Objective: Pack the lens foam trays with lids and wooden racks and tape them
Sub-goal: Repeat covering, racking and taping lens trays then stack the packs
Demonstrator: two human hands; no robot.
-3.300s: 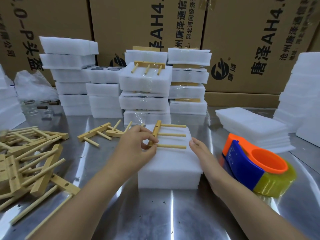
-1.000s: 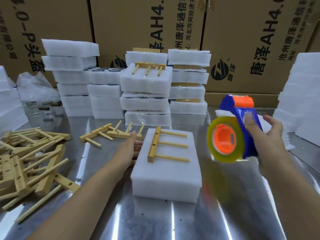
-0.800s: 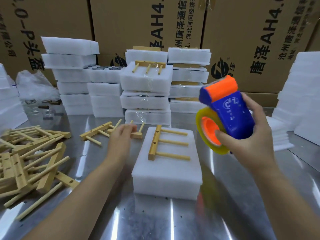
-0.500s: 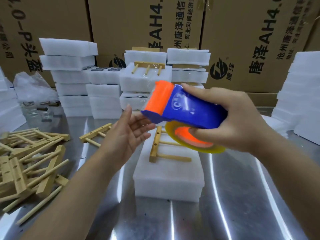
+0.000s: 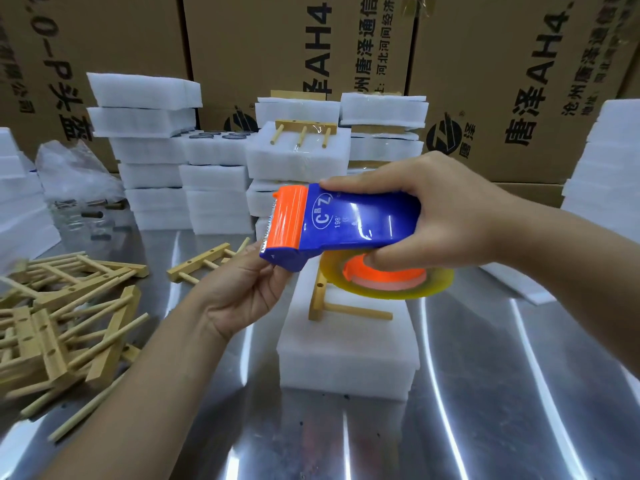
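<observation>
Head view: gripping the tape dispenser [image 5: 353,223] with right hand [image 5: 450,216], fingers clamped round it; pinching its orange cutter end with fingers of left hand [image 5: 242,292]. At 6 o'clock beneath, foam tray [image 5: 346,355] with wooden rack [image 5: 346,311] on table [image 5: 502,393].

wooden rack [image 5: 349,311] half hidden, carton lettering [image 5: 540,88] cropped

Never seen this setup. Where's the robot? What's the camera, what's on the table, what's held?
No robot: a person's two bare hands, filmed by one head-worn camera looking forward and down. The right hand grips a tape dispenser with a yellowish tape roll. The left hand touches its front end; pinching is unclear. Below, on the metal table, lies a white foam tray pack with a wooden rack on top. Loose wooden racks lie left; foam stacks and cardboard boxes behind.
</observation>
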